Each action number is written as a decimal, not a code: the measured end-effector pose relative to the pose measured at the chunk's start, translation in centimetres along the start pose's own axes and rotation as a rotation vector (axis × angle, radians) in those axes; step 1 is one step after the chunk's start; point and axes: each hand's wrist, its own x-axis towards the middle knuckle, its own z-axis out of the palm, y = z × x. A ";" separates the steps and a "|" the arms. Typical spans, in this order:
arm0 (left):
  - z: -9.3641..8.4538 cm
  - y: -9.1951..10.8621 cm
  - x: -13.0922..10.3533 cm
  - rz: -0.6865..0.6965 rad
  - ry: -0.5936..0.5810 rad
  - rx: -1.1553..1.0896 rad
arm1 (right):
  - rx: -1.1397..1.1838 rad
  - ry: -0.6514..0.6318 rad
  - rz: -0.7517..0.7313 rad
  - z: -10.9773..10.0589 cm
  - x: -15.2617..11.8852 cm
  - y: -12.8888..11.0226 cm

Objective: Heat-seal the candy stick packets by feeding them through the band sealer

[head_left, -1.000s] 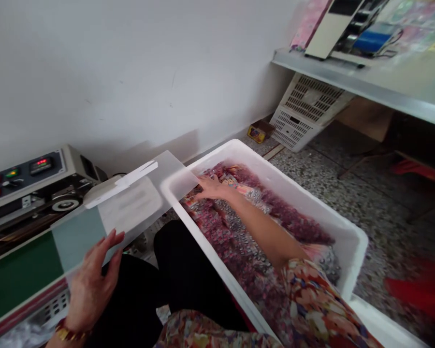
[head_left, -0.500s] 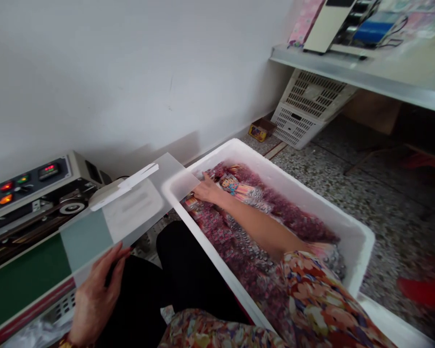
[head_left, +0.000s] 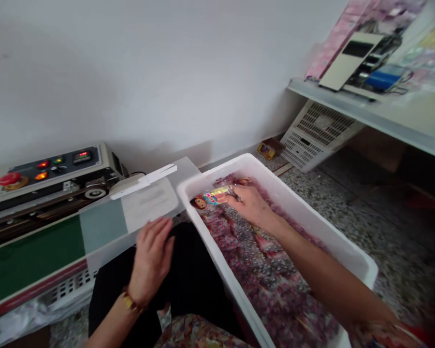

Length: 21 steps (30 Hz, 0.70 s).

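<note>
In my right hand (head_left: pixel 252 207) is a small packet printed with a cartoon girl (head_left: pixel 210 198), gripped at one end between thumb and fingers. That hand is over the far-left end of a white foam box (head_left: pixel 366 267), which is filled with many pink and clear blister-like packets (head_left: pixel 239 241). My left hand (head_left: pixel 152 253) hovers with its fingers stretched out, holding nothing, near the front edge of a clear sheet (head_left: pixel 103 227). The sheet bridges the green conveyor belt (head_left: pixel 32 263) and the box's corner.
A machine with a lit control panel (head_left: pixel 54 166) and a red button (head_left: pixel 9 179) stands at left. White crates (head_left: pixel 306 130) are stacked under a table (head_left: pixel 348 104) at right. A small carton (head_left: pixel 266 150) lies on the floor by the wall.
My right hand has drawn back and lifted from the packets, now with the cartoon-girl packet in it. My left hand has moved right along the sheet's edge. The view has shifted.
</note>
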 end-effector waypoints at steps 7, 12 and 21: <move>3.2 1.2 5.2 -0.131 0.048 0.162 | 0.508 -0.140 0.188 2.6 4.7 -8.0; 1.5 -4.2 5.6 -0.373 0.079 -0.215 | 1.065 -0.470 0.272 5.1 8.0 -10.2; 0.7 -11.3 6.9 -0.691 0.124 -0.989 | 0.830 -0.307 0.122 13.4 13.9 -10.1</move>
